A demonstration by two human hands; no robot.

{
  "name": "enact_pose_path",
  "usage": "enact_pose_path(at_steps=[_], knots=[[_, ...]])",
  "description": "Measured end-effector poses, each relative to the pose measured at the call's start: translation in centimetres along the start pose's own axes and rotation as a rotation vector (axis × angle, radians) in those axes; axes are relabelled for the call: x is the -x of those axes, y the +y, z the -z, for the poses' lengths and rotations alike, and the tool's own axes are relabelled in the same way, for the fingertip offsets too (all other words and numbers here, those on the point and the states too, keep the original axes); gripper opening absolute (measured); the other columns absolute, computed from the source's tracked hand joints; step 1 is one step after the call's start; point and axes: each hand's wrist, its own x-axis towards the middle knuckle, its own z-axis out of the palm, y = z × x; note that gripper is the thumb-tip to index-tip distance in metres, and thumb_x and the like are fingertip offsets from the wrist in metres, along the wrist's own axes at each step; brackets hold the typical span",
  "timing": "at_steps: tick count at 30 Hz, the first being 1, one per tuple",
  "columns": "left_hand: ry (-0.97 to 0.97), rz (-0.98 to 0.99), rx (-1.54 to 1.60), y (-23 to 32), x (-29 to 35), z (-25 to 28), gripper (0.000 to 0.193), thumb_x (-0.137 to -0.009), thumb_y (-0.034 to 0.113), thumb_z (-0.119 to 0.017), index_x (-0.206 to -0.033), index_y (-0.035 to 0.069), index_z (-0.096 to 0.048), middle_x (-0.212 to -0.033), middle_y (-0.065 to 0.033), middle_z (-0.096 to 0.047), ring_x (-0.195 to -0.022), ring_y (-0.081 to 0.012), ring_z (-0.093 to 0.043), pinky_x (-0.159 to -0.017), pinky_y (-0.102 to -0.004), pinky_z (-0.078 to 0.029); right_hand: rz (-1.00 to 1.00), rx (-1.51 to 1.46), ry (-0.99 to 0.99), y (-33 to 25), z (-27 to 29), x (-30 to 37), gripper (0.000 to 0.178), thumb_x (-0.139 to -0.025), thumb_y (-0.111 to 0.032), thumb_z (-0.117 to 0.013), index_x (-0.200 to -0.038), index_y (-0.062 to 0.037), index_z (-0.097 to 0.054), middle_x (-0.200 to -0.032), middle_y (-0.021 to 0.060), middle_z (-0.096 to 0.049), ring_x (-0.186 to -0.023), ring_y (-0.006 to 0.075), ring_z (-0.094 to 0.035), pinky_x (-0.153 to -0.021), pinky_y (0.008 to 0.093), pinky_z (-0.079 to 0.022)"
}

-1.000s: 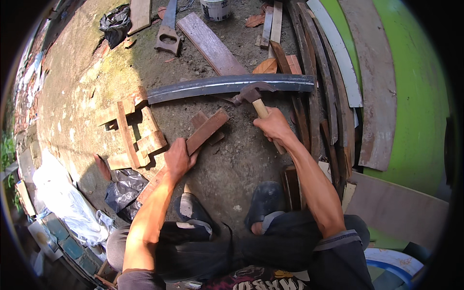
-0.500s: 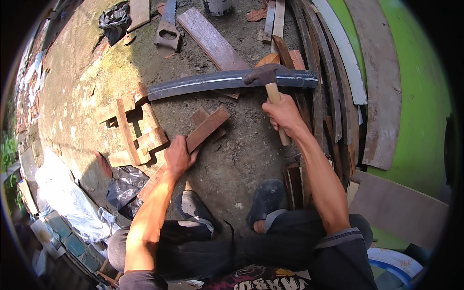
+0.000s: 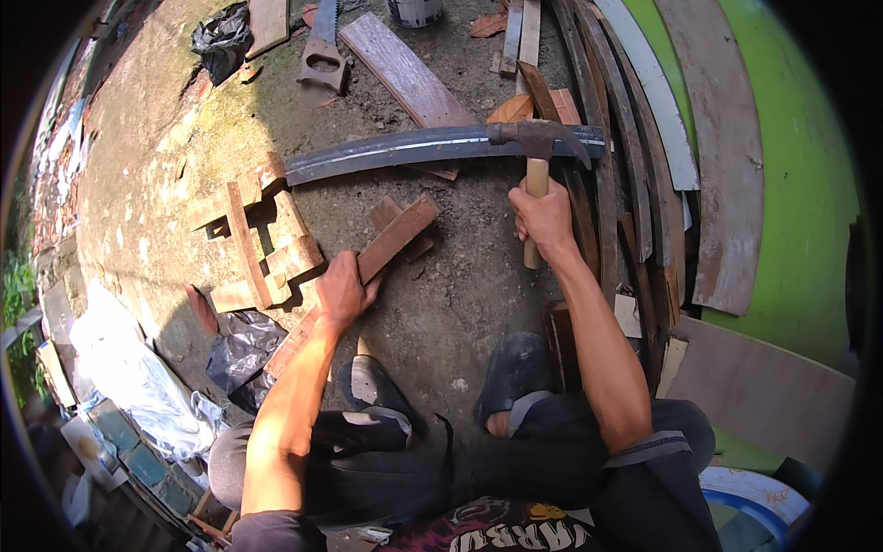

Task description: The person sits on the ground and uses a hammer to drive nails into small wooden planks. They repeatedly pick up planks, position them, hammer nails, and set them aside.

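Note:
My left hand [image 3: 340, 293] is closed round a long reddish-brown wooden strip [image 3: 401, 237], which slants from my left foot up to the right. Its upper part lies across a shorter piece of wood [image 3: 384, 215]. In my right hand [image 3: 544, 217] is a claw hammer [image 3: 536, 138], gripped by its pale wooden handle with the head pointing away from me. The hammer head appears over a dark curved bar with a white stripe [image 3: 395, 147]; whether they touch I cannot tell. Left of my left hand lies a small frame of nailed wood pieces [image 3: 246, 241].
A handsaw [image 3: 324, 57] and a loose plank [image 3: 405, 72] lie farther off. Long boards [image 3: 611, 138] are stacked along the right, beside a green surface [image 3: 796, 156]. Black plastic [image 3: 241, 359] and a white sheet [image 3: 138, 377] are at the left. My shoes stand close in.
The hammer has shifted slightly to the right, and its head has turned so the claw points right and toward me. My left hand stays on the wooden strip. The view has shifted slightly.

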Motion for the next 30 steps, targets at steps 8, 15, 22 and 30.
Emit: enact_pose_path(at_steps=[8, 15, 22, 30], knots=[[-0.009, -0.016, 0.002, -0.1, -0.1, -0.2, 0.046, -0.077, 0.033, -0.078, -0.099, 0.004, -0.049, -0.090, -0.0165, -0.062, -0.086, -0.0362, -0.066, -0.069, -0.0461, -0.053, -0.112, 0.838, -0.373, 7.2, -1.8, 0.3, 0.030, -0.078, -0.015, -0.067, -0.101, 0.0040, -0.064, -0.062, 0.0090, -0.058, -0.044, 0.0189, -0.056, -0.042, 0.0370, -0.044], [-0.001, -0.007, -0.006, -0.3, 0.2, -0.2, 0.047, -0.077, 0.033, -0.078, -0.100, 0.004, -0.049, -0.092, -0.0164, -0.062, -0.089, -0.0365, -0.066, -0.069, -0.0469, -0.053, 0.003, 0.287, 0.009, 0.0, -1.7, 1.7, 0.022, -0.078, -0.017, -0.069, -0.089, 0.0004, -0.062, -0.059, 0.0061, -0.058, -0.042, 0.0173, -0.056, -0.040, 0.0343, -0.044], [0.036, -0.034, 0.037, 0.4, 0.0, -0.6, 0.049, -0.078, 0.036, -0.078, -0.099, 0.004, -0.048, -0.093, -0.0186, -0.063, -0.089, -0.0397, -0.065, -0.071, -0.0491, -0.052, -0.249, 0.709, -0.265, 2.6, -3.6, 0.3, 0.022, -0.080, -0.012, -0.067, -0.094, 0.0040, -0.061, -0.058, 0.0040, -0.053, -0.041, 0.0142, -0.050, -0.038, 0.0310, -0.043], [0.046, -0.031, 0.015, -0.1, 0.3, -0.3, 0.048, -0.076, 0.034, -0.079, -0.099, 0.003, -0.050, -0.092, -0.0172, -0.062, -0.088, -0.0374, -0.064, -0.069, -0.0464, -0.052, -0.153, -0.058, -0.081, 2.5, -0.5, 1.2, 0.015, -0.083, -0.009, -0.065, -0.081, -0.0043, -0.051, -0.056, 0.0000, -0.047, -0.040, 0.0098, -0.045, -0.035, 0.0297, -0.038]])
